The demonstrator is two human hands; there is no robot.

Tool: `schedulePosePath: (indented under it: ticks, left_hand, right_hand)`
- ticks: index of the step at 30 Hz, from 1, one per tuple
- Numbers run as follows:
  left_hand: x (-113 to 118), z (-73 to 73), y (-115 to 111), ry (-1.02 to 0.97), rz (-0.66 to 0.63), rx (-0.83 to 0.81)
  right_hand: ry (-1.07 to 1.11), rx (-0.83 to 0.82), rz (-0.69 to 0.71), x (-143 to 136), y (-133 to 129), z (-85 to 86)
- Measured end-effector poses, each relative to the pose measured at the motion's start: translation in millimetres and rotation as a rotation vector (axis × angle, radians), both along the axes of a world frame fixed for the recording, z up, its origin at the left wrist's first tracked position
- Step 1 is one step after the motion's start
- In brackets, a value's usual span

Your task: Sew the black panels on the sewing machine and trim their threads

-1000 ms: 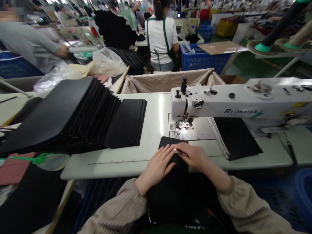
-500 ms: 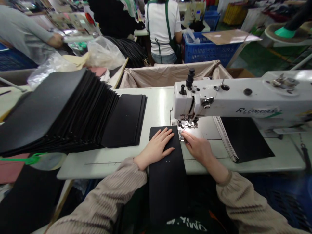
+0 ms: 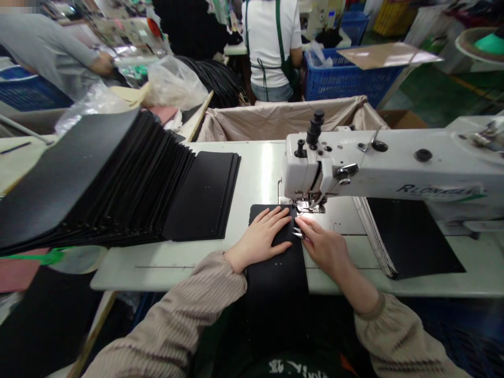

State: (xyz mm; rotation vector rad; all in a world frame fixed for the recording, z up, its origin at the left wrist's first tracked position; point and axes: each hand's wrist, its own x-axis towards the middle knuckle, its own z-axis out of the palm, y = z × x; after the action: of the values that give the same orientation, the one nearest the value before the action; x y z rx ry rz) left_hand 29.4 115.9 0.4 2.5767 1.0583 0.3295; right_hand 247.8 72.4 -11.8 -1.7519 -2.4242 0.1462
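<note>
My left hand lies flat with fingers spread on a black panel, which hangs over the table's front edge toward my lap. Beside the panel's right edge, my right hand is closed around small thread snips, whose pointed metal blades show toward the left. Just beyond both hands is the presser foot of a white sewing machine. The panel's top edge lies to the left of the foot. My right palm hides the rest of the snips.
A tall leaning stack of black panels fills the left, with a lower pile beside it. More panels lie under the machine arm. A cloth-lined bin stands behind the table. Two people sit farther back near a blue crate.
My right hand has drawn slightly back from the presser foot, and the snips' blades now show. My left hand stays flat on the panel. The whole view has shifted a little.
</note>
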Motion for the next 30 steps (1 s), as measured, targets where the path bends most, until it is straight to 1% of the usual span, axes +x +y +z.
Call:
schedulePosePath:
  ticks: [13, 24, 30]
  left_hand:
    - [-0.8, -3.7, 2.1, -0.019, -0.013, 0.01]
    - [-1.4, -4.1, 6.8, -0.03, -0.007, 0.025]
    - [-3.0, -4.9, 8.5, -0.046, -0.027, 0.033]
  right_hand:
    - [-0.014, -0.008, -0.004, -0.9, 1.0, -1.0]
    - [-0.004, -0.009, -0.012, -1.6, 1.2, 0.3]
    - [-0.004, -0.008, -0.013, -0.6, 0.7, -0.1]
